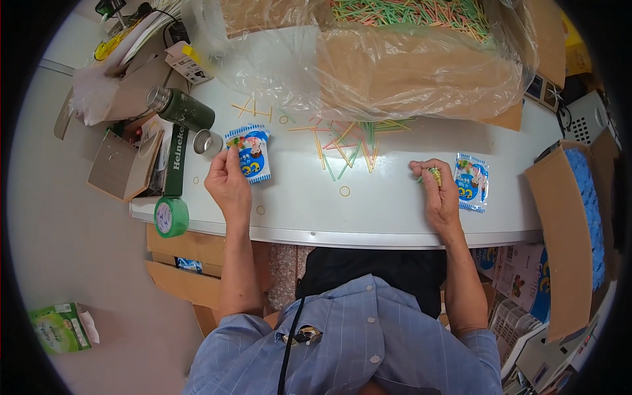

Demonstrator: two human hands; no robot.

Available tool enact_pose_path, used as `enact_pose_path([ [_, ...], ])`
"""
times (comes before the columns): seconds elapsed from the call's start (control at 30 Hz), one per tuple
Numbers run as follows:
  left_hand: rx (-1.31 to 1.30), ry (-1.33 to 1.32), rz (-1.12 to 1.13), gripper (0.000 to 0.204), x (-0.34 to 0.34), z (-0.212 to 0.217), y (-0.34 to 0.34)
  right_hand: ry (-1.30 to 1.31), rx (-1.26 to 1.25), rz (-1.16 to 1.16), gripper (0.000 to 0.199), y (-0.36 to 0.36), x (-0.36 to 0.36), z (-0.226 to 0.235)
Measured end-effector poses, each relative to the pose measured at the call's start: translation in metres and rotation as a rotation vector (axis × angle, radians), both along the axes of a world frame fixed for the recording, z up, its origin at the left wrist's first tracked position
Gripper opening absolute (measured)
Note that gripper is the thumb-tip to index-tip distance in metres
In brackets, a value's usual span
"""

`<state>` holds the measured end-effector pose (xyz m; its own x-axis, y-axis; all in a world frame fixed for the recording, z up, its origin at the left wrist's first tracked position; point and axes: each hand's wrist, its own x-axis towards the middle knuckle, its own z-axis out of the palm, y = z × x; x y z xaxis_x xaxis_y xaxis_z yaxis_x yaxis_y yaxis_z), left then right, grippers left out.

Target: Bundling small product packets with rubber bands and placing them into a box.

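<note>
My left hand [227,187] pinches the near-left edge of a small blue-and-white packet [257,158] between thumb and fingers, over the left part of the white table. In my right hand [440,197], fingers curl round a bundle of thin sticks [433,176] whose yellow-green ends show above the fist. Just right of that hand lies a second packet [472,183] of the same kind, flat on the table. Between my hands and farther back, loose pastel sticks [342,150] in yellow, green and pink are scattered.
At the back, a carton lined with clear plastic [408,72] holds a heap of sticks. On the left stand a dark green flask [187,108], a metal cup [208,142] and a green tape roll [171,217]. Rubber bands [345,191] dot the white table [388,217]. A box of blue packets [584,210] borders the right.
</note>
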<state>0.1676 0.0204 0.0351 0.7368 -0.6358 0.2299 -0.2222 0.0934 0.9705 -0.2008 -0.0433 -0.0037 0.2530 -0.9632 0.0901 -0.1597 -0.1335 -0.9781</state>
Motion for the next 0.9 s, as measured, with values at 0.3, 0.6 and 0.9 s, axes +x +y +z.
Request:
enact_pose_path([
  [0.3,0.426,-0.408,-0.101,0.017,-0.022,-0.006,-0.011,0.009,-0.002,0.006,0.017,0.0,0.0,0.004],
  [0.6,0.118,-0.831,0.031,0.012,-0.018,0.004,-0.015,0.011,-0.029,0.017,0.018,-0.001,0.0,0.003],
  [0.9,0.207,0.857,-0.474,0.015,-0.094,0.013,-0.005,0.067,-0.063,0.01,0.016,0.002,-0.002,0.003],
])
